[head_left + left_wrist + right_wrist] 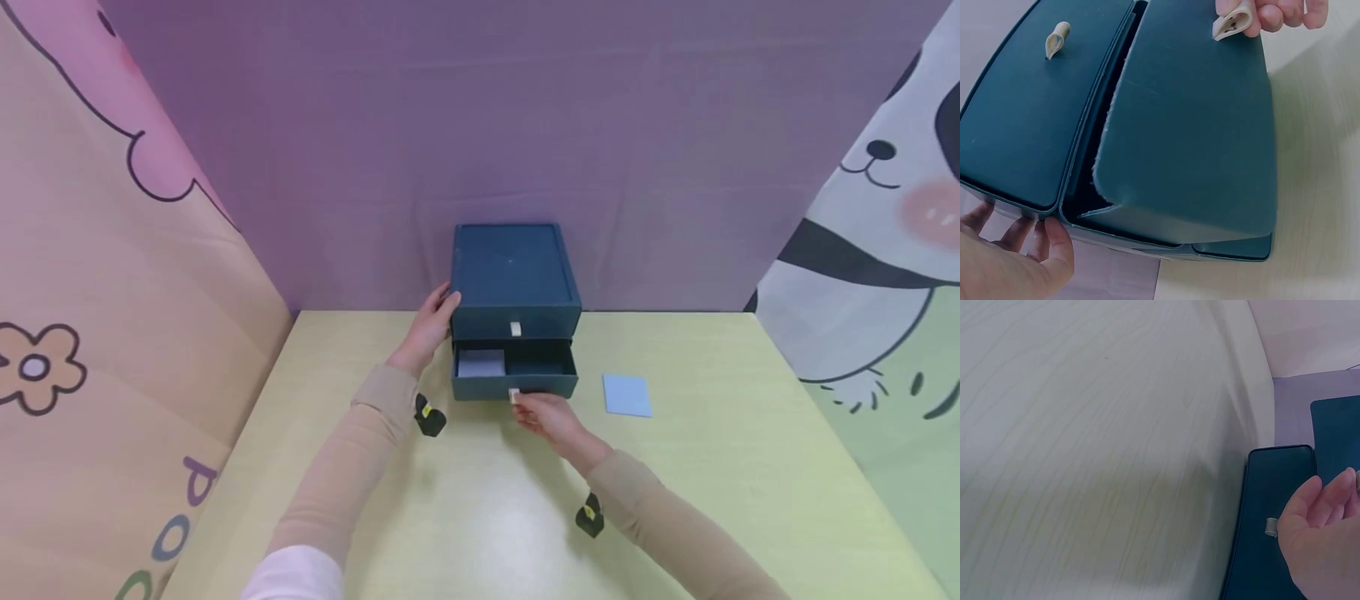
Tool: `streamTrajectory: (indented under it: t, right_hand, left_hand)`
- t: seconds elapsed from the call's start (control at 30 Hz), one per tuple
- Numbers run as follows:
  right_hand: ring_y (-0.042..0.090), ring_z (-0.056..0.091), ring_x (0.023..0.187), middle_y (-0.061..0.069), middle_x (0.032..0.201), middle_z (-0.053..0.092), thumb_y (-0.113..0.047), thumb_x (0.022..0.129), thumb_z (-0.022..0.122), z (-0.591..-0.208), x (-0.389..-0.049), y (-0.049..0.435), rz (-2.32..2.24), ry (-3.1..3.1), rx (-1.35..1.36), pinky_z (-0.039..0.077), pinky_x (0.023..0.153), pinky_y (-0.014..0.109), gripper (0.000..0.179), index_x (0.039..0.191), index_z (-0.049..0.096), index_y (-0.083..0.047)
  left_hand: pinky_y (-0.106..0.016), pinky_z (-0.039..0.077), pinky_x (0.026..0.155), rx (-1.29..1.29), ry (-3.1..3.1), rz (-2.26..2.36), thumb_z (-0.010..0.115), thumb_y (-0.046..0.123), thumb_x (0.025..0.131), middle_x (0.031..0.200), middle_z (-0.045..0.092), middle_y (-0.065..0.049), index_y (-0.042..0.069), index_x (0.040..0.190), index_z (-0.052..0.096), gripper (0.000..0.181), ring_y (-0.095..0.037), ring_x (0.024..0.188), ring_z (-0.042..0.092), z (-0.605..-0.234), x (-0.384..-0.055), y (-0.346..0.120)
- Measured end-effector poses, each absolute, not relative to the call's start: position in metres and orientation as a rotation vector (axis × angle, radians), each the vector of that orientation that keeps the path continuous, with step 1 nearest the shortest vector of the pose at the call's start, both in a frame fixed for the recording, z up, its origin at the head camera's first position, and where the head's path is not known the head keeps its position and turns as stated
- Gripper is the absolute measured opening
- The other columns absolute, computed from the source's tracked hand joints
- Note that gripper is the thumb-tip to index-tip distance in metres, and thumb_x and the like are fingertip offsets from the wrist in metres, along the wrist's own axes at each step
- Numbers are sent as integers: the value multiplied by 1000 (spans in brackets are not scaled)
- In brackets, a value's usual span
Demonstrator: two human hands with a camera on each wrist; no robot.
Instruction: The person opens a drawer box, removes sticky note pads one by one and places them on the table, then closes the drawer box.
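Observation:
A dark teal drawer cabinet stands at the back of the table, its middle drawer pulled out. My right hand pinches the pale pull tab on that drawer's front. On the cabinet's left side rests my left hand, fingertips against the side wall in the left wrist view. A pale lilac square stack lies in the left part of the drawer; the right part shows dark. Above, the top drawer is closed. The bottom drawer, also closed, shows its own tab in the right wrist view.
A light blue square pad lies on the table to the right of the cabinet. Behind stands a purple cloth wall; printed cloth panels flank the table. Small black devices hang by both wrists.

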State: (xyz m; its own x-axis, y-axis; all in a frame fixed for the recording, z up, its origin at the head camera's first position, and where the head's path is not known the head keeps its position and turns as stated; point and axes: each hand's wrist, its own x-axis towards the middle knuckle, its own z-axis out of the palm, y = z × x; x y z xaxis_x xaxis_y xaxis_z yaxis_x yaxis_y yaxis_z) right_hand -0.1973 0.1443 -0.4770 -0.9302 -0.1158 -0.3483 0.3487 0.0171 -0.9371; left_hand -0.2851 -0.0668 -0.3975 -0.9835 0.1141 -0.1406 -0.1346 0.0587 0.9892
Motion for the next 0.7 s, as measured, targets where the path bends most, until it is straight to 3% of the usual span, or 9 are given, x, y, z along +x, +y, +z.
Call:
streamTrajectory:
  t: [0.7]
  right_hand:
    - [7, 60, 73, -6, 76, 63, -12, 96, 53, -476, -197, 150, -1930, 1956, 184, 47, 97, 44, 36, 115, 55, 18]
  left_hand:
    - [-49, 29, 112, -27, 2104, 2041, 43, 40, 100, 157, 20, -6, 22, 152, 21, 59, -26, 142, 24, -396, -288, -67]
